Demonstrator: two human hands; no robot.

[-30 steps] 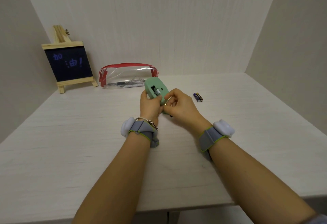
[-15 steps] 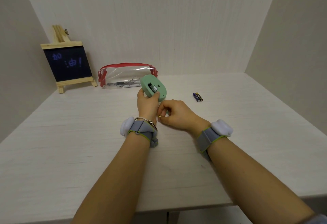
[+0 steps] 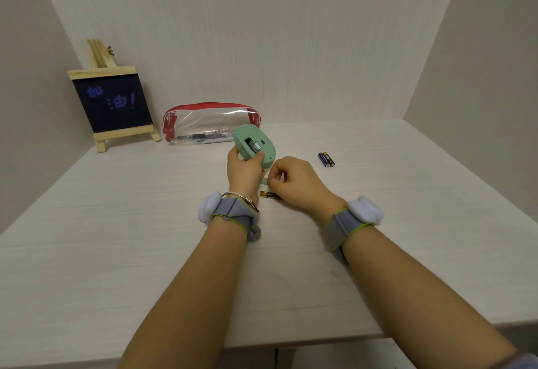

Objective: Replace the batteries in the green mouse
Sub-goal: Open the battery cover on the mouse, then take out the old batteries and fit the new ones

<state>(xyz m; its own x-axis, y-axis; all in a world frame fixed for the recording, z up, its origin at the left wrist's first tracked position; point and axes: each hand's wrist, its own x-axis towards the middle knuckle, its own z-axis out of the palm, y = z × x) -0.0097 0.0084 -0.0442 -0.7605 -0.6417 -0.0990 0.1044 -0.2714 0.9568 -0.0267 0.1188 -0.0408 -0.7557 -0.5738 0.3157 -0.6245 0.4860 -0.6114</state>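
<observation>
My left hand [image 3: 244, 173] holds the green mouse [image 3: 254, 145] off the table, its underside turned toward me and the battery bay open. A small green cover piece [image 3: 263, 180] lies on the table between my hands. My right hand [image 3: 294, 183] rests low over the table just right of the mouse, fingers curled in, nothing visible in them. A gold and black battery [image 3: 267, 194] lies on the table at the heel of that hand, its right end hidden under it. Two more batteries [image 3: 326, 159] lie side by side farther right.
A clear pencil case with red trim [image 3: 211, 122] lies against the back wall behind the mouse. A small chalkboard on a wooden easel [image 3: 112, 103] stands at the back left. Walls close in the table [image 3: 116, 237] on three sides.
My right hand came away from the mouse's battery bay and dropped to the table. A battery now lies under it. My left hand tilted the mouse slightly up and left.
</observation>
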